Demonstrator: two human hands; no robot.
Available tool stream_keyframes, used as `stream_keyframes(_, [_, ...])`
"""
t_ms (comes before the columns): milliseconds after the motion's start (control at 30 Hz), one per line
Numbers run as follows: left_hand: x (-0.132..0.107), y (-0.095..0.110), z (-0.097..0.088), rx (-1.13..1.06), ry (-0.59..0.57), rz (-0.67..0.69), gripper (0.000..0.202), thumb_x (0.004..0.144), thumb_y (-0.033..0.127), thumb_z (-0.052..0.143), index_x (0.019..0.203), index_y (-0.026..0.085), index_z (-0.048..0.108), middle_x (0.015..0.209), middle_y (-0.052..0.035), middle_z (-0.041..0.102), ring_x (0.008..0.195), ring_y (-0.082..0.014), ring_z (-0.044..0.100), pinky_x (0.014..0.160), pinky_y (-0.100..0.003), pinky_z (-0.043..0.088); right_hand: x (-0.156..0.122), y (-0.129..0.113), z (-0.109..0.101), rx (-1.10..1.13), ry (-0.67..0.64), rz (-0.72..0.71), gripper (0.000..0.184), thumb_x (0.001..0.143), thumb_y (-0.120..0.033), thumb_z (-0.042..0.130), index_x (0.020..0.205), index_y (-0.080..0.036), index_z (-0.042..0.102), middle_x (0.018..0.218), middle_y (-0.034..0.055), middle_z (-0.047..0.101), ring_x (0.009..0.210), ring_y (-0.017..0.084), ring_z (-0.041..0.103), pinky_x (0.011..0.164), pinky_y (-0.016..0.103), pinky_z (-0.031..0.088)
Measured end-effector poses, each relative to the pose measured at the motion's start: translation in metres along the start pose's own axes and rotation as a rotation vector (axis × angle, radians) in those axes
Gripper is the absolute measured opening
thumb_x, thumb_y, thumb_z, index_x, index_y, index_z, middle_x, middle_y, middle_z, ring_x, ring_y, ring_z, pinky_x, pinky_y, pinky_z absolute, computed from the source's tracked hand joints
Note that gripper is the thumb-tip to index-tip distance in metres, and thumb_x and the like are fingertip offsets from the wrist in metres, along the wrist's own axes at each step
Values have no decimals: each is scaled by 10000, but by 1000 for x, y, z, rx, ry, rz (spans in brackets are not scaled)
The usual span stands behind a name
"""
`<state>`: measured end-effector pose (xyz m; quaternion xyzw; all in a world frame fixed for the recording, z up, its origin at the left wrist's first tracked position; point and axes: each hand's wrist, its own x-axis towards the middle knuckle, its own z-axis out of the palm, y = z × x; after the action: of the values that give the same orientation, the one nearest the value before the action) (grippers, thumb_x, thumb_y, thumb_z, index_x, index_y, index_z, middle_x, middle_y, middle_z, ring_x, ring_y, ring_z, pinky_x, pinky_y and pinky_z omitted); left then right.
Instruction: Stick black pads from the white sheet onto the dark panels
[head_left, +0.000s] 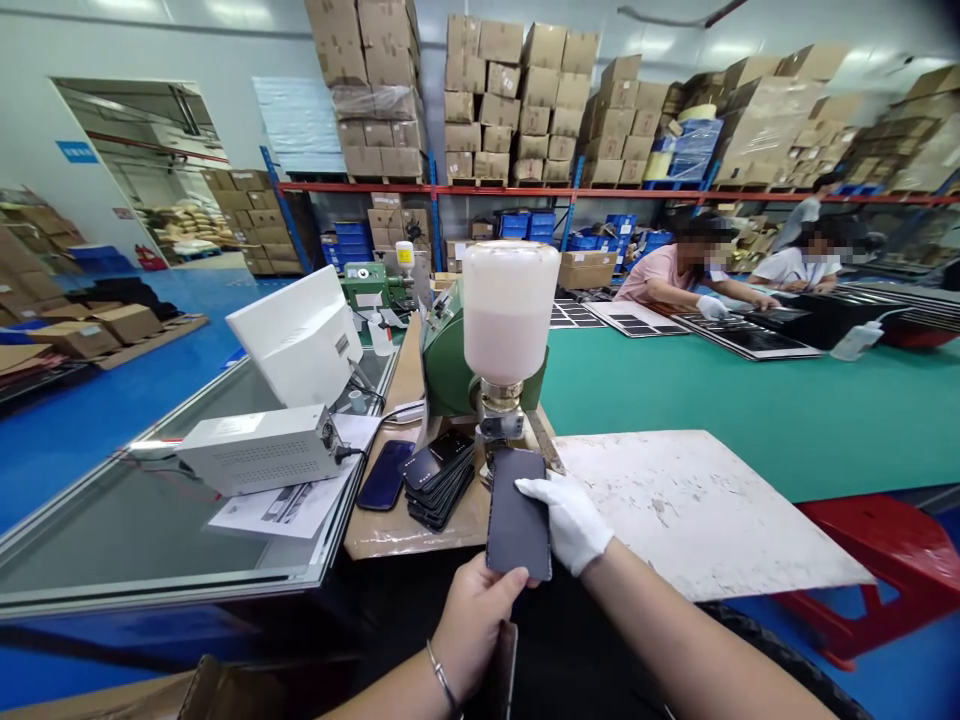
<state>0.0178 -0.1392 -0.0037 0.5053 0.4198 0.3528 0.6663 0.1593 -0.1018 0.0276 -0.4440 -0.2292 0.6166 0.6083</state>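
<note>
A dark grey, flat rectangular panel [517,515] is held in front of the green machine [450,365]. My left hand [480,605], bare with a bracelet at the wrist, pinches its lower edge, thumb on top. My right hand [574,525], in a white glove, grips its right side with fingers over the face. The panel's upper end is just below the metal nozzle [501,415] under a bottle of pale pink liquid [504,325]. Left of it lies a stack of black panels [439,480]. Below my left hand shows a narrow dark piece [508,670], its kind unclear.
A dark blue phone [386,475] lies beside the stack. Left are a grey power supply box [259,450] and a white monitor [300,340]. A stained white board [675,505] covers part of the green table [750,410]. A red stool [885,560] stands right; two people work across the table.
</note>
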Motion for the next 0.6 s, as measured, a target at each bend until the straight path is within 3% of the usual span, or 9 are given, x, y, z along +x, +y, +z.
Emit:
stream_keyframes(100, [8, 0, 11, -131, -25, 69, 303, 669, 437, 672, 745, 144, 663, 712, -92, 693, 719, -224, 622, 739, -321, 459, 4, -15, -3, -62, 12, 33, 239, 593, -177, 685, 812, -126, 605, 661, 47, 680, 581, 189, 627, 562, 323, 518])
stream_keyframes(367, [9, 19, 33, -221, -85, 88, 265, 681, 372, 694, 747, 119, 656, 753, -81, 689, 759, -204, 613, 762, -313, 459, 3, -40, -8, -180, 15, 82, 167, 603, -178, 687, 751, -134, 625, 600, 39, 676, 528, 172, 617, 515, 288, 511])
stream_keyframes(500, [7, 26, 32, -235, -92, 117, 245, 687, 350, 695, 756, 118, 659, 753, -68, 691, 743, -189, 610, 750, -302, 461, 4, -42, -4, -195, -17, 94, 157, 605, -189, 692, 737, -137, 624, 618, 42, 682, 535, 172, 619, 524, 290, 511])
stream_keyframes(600, [3, 25, 20, -221, -50, 114, 237, 694, 347, 695, 771, 126, 661, 753, -57, 690, 745, -180, 612, 748, -287, 457, 8, -36, 6, -187, -63, 103, 170, 591, -191, 703, 731, -136, 623, 627, 41, 681, 551, 174, 621, 544, 295, 511])
